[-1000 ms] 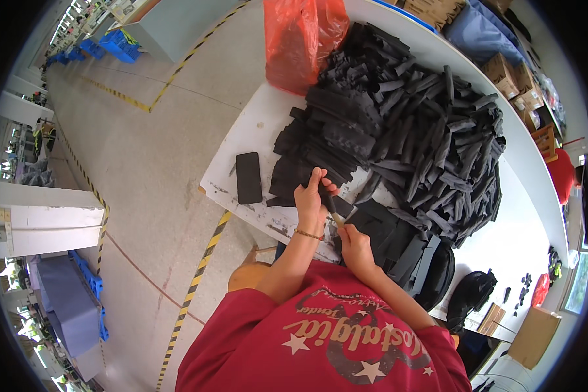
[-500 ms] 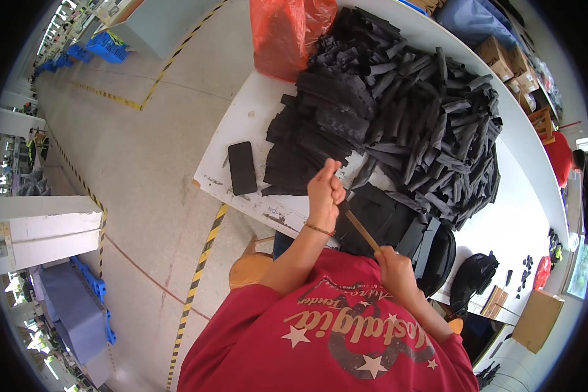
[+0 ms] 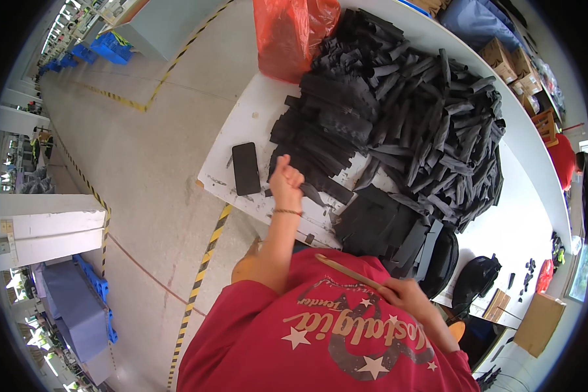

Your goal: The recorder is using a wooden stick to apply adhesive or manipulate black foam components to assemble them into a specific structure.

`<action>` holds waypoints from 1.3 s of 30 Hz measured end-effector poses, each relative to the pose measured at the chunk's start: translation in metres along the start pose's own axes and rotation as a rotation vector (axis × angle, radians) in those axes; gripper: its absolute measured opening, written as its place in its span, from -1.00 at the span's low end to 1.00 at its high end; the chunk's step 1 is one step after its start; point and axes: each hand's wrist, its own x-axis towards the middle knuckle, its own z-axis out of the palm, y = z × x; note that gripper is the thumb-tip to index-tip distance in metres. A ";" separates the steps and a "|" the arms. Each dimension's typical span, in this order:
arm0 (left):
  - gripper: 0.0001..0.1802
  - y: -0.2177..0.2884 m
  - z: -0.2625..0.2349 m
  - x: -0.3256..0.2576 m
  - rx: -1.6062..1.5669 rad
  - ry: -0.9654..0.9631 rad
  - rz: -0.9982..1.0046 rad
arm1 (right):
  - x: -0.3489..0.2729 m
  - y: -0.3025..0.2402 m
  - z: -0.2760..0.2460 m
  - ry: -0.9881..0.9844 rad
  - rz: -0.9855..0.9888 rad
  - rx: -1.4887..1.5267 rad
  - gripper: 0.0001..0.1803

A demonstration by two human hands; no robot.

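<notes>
My left hand (image 3: 286, 184) is over the near left part of the table, fingers curled and thumb raised. A curved black strip (image 3: 313, 194) comes out beside its fingers, partly hidden by the hand. Just beyond lie rows of flat black strips (image 3: 313, 147). My right hand (image 3: 404, 295), close to my chest, is closed round a thin, flat, light-brown stick (image 3: 349, 272) that points left across my red shirt. Flat black pieces (image 3: 375, 222) lie at the table's near edge, between the hands and a large heap of black strips (image 3: 438, 124).
A black phone (image 3: 245, 169) lies on the white table (image 3: 225, 134), left of my left hand. At the far corner hangs a red plastic bag (image 3: 284, 42). Black bags (image 3: 475, 277) stand to the right. A person in red (image 3: 561, 159) is at the far right.
My left hand has moved left, away from the stick and onto the near strips. The stick has swung down and left against my shirt, still in my right hand.
</notes>
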 end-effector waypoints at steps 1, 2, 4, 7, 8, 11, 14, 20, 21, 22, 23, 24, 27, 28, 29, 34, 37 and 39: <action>-0.74 0.006 0.009 -0.001 -0.055 0.092 -0.007 | -0.008 -0.003 -0.011 -0.091 -0.027 0.039 -0.80; -0.74 0.001 0.016 -0.006 -0.047 0.088 -0.018 | 0.000 -0.004 -0.016 0.016 0.053 0.152 -0.82; -0.68 -0.023 0.031 -0.017 -0.026 -0.020 -0.106 | 0.040 -0.012 -0.008 0.225 0.211 0.249 -0.61; -0.70 -0.069 0.046 -0.039 0.082 0.081 -0.127 | 0.115 -0.017 0.024 0.434 -0.236 0.158 -0.61; -0.71 -0.077 0.040 -0.039 0.121 0.048 -0.140 | 0.134 -0.002 0.040 0.534 -0.322 0.215 -0.73; -0.72 -0.054 0.083 -0.073 0.453 -0.003 -0.169 | 0.152 0.006 0.038 0.504 -0.016 0.640 -0.85; -0.73 -0.056 0.042 -0.064 1.094 -0.797 0.357 | 0.160 0.004 0.022 0.364 0.082 0.759 -0.86; -0.66 -0.070 0.062 -0.104 1.240 -0.727 -0.271 | 0.165 0.017 -0.006 0.788 0.020 0.479 -0.93; -0.66 -0.074 0.060 -0.110 1.211 -0.748 -0.223 | 0.163 0.012 -0.024 0.804 0.031 0.659 -0.93; -0.66 -0.078 0.059 -0.116 1.181 -0.769 -0.175 | 0.159 0.007 -0.043 0.817 0.042 0.840 -0.93; -0.66 -0.084 0.062 -0.122 1.197 -0.834 -0.060 | 0.157 0.007 -0.050 0.888 0.022 0.776 -0.93; -0.66 -0.085 0.066 -0.124 1.198 -0.838 -0.067 | 0.156 0.007 -0.055 0.956 0.002 0.710 -0.93; -0.70 -0.088 0.075 -0.125 1.165 -0.860 -0.216 | 0.154 0.007 -0.067 1.031 -0.012 0.600 -0.91; -0.70 -0.089 0.077 -0.123 1.164 -0.862 -0.221 | 0.154 0.008 -0.069 1.066 -0.036 0.512 -0.91; -0.71 -0.089 0.081 -0.122 1.192 -0.881 -0.201 | 0.153 0.011 -0.073 1.101 0.030 0.479 -0.89; -0.79 -0.086 -0.002 -0.084 1.625 -0.785 0.080 | 0.119 0.054 -0.207 1.577 0.170 0.263 -0.74; -0.83 -0.083 0.000 -0.053 1.885 -0.752 0.544 | 0.105 0.081 -0.250 1.443 0.083 -0.141 -0.70; -0.83 -0.086 -0.002 -0.018 1.940 -0.803 0.682 | 0.111 0.089 -0.235 1.204 0.217 -0.259 -0.70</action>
